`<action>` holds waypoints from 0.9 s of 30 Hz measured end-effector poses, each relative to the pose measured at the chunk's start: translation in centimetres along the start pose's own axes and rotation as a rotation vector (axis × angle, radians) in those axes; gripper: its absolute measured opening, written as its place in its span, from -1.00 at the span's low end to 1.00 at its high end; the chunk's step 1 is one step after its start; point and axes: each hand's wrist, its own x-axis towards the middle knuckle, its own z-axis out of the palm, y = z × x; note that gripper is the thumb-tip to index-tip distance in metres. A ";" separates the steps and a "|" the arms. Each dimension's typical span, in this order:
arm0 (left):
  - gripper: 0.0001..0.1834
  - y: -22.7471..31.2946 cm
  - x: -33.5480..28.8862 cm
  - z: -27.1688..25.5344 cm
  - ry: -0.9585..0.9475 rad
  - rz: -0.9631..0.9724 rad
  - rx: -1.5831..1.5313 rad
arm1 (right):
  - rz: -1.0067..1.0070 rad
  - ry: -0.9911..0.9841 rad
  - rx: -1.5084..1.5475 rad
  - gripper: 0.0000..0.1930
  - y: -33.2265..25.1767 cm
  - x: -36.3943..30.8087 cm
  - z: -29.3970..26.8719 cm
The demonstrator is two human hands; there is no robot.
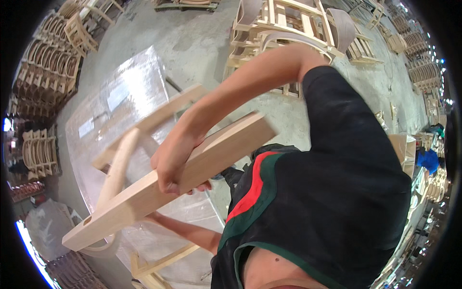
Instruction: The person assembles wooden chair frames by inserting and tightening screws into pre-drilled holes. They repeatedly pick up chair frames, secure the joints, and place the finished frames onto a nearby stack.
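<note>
A pale wooden beam (216, 156) with an oval slot near its far left end slants across the middle. My right hand (175, 156) is closed over it from above, and fingertips show below its lower edge. Behind the beam, a rounded rail (119, 166) runs to a second, flatter beam (161, 113); they look like one frame, though the joints are partly covered. From below comes my left forearm (187, 234), which passes under the beam. My left hand is hidden there, so its grip cannot be seen. Blurred curved wood (106, 246) shows below the beam's left end.
Under the frame lies a surface covered with clear plastic film (139, 77). Another wooden piece (163, 262) rests at its near edge. Stacked chair frames (288, 24) stand beyond my right arm. Piles of curved wooden parts (48, 67) line the left, on a concrete floor (192, 29).
</note>
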 end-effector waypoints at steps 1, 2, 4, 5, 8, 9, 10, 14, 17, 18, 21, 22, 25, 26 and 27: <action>-0.19 0.8 -1.2 3.1 -0.037 0.008 -0.045 | 0.037 -0.038 0.047 -0.64 0.2 -3.7 -0.6; -0.15 1.3 -2.4 6.9 -0.093 0.031 -0.117 | 0.067 -0.035 0.088 -0.61 0.3 -8.2 -1.1; -0.07 0.3 -5.3 14.2 -0.198 0.062 -0.274 | -0.025 0.100 -0.027 -0.58 0.0 -16.9 -1.6; -0.03 1.1 -5.5 14.8 -0.181 0.133 -0.272 | -0.093 0.067 -0.130 -0.56 -0.7 -20.1 -2.6; 0.11 3.2 -10.6 29.6 -0.446 0.193 -0.557 | -0.498 0.553 0.196 -0.54 4.7 -33.4 -4.6; 0.16 4.6 -11.9 32.4 -0.450 0.188 -0.577 | -0.613 0.638 0.309 -0.53 7.1 -36.0 -6.2; 0.20 5.5 -10.5 30.2 -0.341 0.227 -0.457 | -0.705 0.544 0.400 -0.52 8.2 -34.7 -11.1; 0.04 15.9 -13.6 44.6 -0.414 0.046 -0.344 | -0.768 1.148 -0.036 -0.67 28.0 -37.4 -16.9; -0.17 26.0 -15.6 49.7 -0.345 -0.171 -0.355 | -0.201 1.492 0.003 -0.42 38.0 -34.2 -12.5; -0.16 28.8 -16.5 51.7 -0.276 -0.296 -0.326 | -0.156 1.569 0.081 -0.37 40.7 -33.2 -12.1; -0.11 36.5 -21.4 57.6 -0.335 -0.308 -0.501 | -0.237 1.792 0.210 -0.20 47.9 -32.9 -13.1; -0.08 38.4 -22.5 59.3 -0.371 -0.280 -0.534 | -0.430 1.829 0.182 -0.15 48.2 -33.0 -14.4; 0.00 38.0 -25.6 67.3 -0.486 -0.034 -0.603 | -0.878 1.838 0.237 -0.03 48.8 -37.0 -19.5; 0.01 38.3 -27.3 69.0 -0.496 -0.081 -0.620 | -0.900 1.743 0.368 -0.05 50.3 -38.3 -20.1; 0.00 41.8 -29.9 70.8 -0.423 -0.441 -0.688 | -0.919 1.642 0.479 -0.07 51.7 -40.2 -21.3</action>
